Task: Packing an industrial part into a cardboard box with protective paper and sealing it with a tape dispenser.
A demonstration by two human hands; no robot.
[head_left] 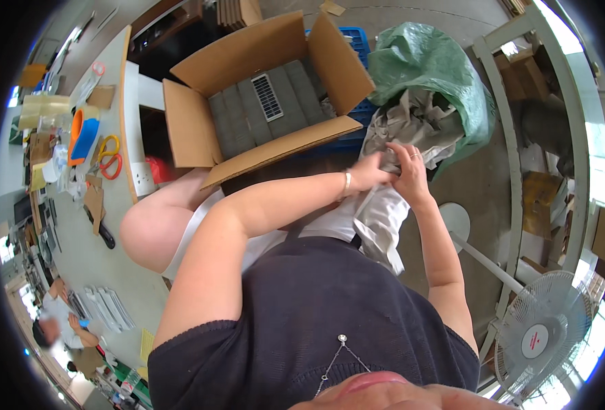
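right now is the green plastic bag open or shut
Open. The green plastic bag has its mouth spread wide toward the person's side, and crumpled greyish material shows inside.

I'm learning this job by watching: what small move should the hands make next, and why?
Probably ease a little of the crumpled grey material out of the green sack: the left hand and right hand come together at its near edge, and the sack's mouth gapes toward them.
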